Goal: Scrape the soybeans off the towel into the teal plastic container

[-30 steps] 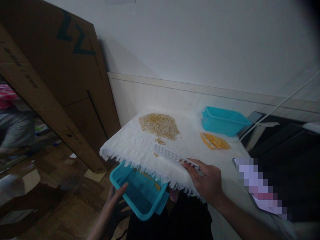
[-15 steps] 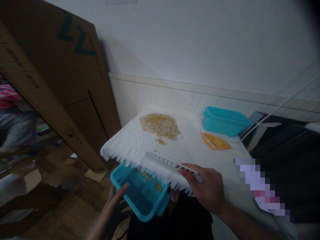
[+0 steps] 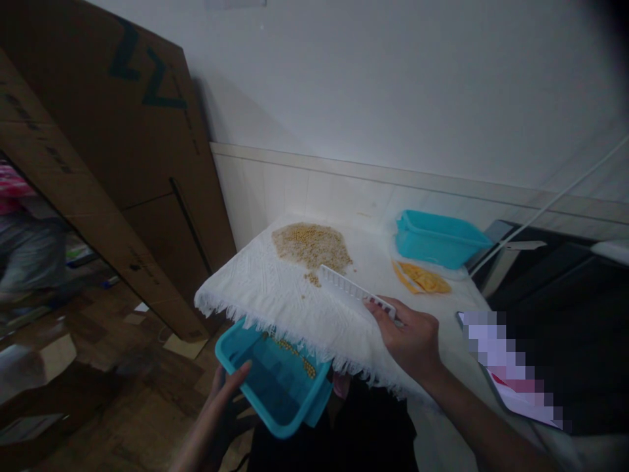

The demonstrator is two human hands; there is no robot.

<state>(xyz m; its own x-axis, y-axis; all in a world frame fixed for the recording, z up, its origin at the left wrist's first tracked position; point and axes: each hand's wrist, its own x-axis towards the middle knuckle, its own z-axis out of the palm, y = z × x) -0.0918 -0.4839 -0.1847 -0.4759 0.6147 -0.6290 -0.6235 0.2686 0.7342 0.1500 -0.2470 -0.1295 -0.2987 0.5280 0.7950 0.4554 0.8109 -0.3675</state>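
My left hand (image 3: 228, 393) grips the near left side of a blue plastic bin (image 3: 280, 429), thumb over the rim and fingers underneath. The bin is tilted under the fringed edge of a white cloth (image 3: 255, 288), with yellow beans (image 3: 307, 367) along its far side. In my right hand (image 3: 410, 337) is a white slotted plastic strip (image 3: 348, 288), its thumb and fingers closed on the near end. The strip's far tip is just above the cloth, beside a few loose beans (image 3: 313, 280). Behind them lies a pile of beans and paler grains (image 3: 312, 246).
A second blue bin (image 3: 437, 239) stands at the table's back right, with a yellow packet (image 3: 425, 277) before it. A large cardboard box (image 3: 162, 170) rises on the left. A black object (image 3: 565, 328) and a white cable (image 3: 555, 206) are at right. A person's leg (image 3: 29, 246) shows far left.
My right hand has moved the white slotted strip away from the cloth's fringed edge, back and to the right, toward the beans. My left hand and its bin have hardly moved.
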